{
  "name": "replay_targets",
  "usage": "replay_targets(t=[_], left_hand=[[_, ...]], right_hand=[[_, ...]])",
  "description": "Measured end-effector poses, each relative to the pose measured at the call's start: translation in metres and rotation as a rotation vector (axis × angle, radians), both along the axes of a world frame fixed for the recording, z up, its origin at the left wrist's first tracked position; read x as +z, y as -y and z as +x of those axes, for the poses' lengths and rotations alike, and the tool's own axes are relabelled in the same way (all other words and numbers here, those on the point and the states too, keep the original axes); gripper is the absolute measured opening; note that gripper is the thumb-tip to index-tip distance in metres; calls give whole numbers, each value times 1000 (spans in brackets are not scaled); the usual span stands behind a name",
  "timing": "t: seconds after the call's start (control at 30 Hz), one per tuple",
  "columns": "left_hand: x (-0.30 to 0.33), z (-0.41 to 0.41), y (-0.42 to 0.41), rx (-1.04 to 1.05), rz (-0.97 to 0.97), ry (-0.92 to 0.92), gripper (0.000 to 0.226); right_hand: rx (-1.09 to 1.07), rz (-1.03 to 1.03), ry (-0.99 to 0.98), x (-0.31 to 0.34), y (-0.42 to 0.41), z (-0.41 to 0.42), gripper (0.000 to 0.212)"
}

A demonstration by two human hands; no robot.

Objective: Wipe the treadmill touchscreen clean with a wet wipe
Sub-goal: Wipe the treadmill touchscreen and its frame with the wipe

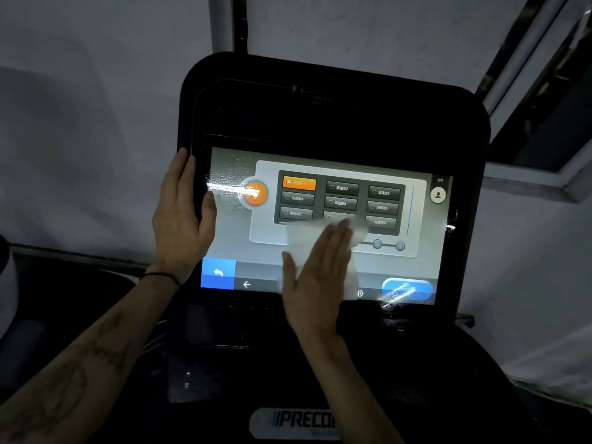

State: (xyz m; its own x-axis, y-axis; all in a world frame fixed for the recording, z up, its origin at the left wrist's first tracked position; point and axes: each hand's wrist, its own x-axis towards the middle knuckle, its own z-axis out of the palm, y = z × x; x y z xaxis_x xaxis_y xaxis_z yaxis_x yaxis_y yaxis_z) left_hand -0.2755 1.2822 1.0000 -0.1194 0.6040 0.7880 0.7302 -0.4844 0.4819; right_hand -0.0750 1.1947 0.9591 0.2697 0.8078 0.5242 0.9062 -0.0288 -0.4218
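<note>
1. The treadmill console (333,100) stood tilted in front of me, black and broad, with its lit touchscreen (426,267) filling the lower half and a menu of buttons showing.
2. My left hand (182,219) gripped the console's left edge, fingers wrapped behind the frame and thumb resting on the front, steadying it.
3. My right hand (317,277) lay flat and open, fingers together, pressing the wet wipe (304,235) against the lower middle of the screen, just under the button grid.
4. The wiping itself was in hand: wet streaks glinted at the left edge and the lower right corner, so I judged the job partly done.
5. The next pass, as I reckoned it, called for sliding the wipe on across the glass under even, light pressure, since the live screen might register touches.
</note>
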Motion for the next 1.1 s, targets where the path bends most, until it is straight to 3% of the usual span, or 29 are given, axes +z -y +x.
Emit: replay_targets(t=[0.13, 0.33, 0.47, 0.67, 0.77, 0.87, 0.97, 1.03, 1.1], left_hand=[[-1, 0, 0, 7, 2, -17, 56], [0, 1, 0, 2, -2, -6, 56], [1, 0, 0, -6, 0, -3, 56], [1, 0, 2, -17, -1, 6, 56], [2, 0, 1, -11, 2, 8, 56], [3, 1, 2, -8, -11, 3, 56], [3, 0, 3, -30, -5, 2, 56], [3, 0, 2, -30, -13, 9, 56], [2, 0, 3, -26, -14, 10, 56]], right_hand=[[122, 31, 78, 7, -14, -14, 82], [-37, 44, -4, 12, -16, 18, 84], [107, 35, 58, 0, -6, -23, 85], [-70, 56, -27, 21, -30, 11, 84], [37, 14, 26, -1, -1, -9, 84], [134, 55, 74, 18, -26, -20, 84], [42, 122, 51, 43, -57, 3, 85], [-78, 149, -2, 37, -49, 16, 84], [-52, 94, -37, 19, -26, 7, 84]])
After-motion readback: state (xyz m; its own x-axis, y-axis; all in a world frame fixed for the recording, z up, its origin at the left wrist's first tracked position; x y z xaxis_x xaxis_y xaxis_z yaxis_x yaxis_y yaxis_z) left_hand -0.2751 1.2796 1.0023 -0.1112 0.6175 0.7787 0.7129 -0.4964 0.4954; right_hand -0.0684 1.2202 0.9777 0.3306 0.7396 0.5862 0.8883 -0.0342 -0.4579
